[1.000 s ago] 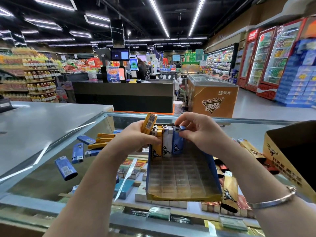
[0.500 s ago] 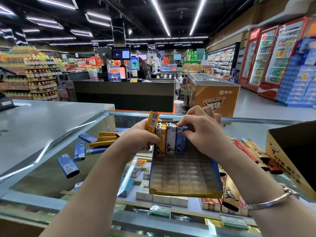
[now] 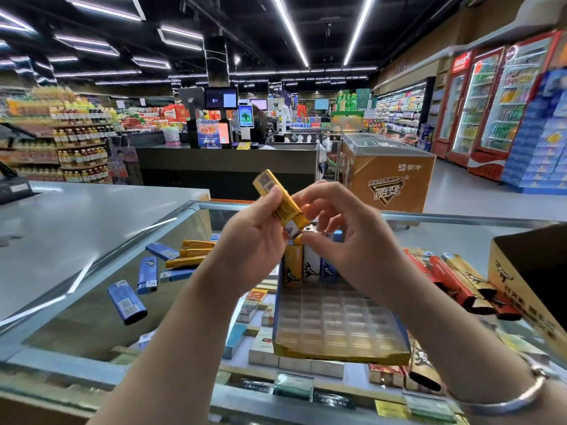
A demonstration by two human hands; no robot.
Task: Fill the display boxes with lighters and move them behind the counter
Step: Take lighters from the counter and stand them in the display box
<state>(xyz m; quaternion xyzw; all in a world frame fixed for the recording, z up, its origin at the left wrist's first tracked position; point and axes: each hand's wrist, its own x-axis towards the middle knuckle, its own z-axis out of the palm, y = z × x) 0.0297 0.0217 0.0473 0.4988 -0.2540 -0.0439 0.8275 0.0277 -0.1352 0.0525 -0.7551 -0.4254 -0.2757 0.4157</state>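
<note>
We take the glass counter (image 3: 460,240) as our landmark; its near edge is cut off at the bottom of the view. On it, at the middle, lies the display box (image 3: 337,326), its clear grid mostly bare, with three lighters (image 3: 310,266) standing in its far row, tops partly hidden behind our hands. At the counter's right a second cardboard box (image 3: 527,271) is cut by the frame. Loose blue and yellow lighters (image 3: 147,274) lie on the counter's left, red and gold ones (image 3: 454,280) on its right. Above the box, our left hand (image 3: 254,243) grips a yellow lighter (image 3: 279,200), tilted. Our right hand (image 3: 346,237) pinches its lower end; whether it holds another lighter we cannot tell.
</note>
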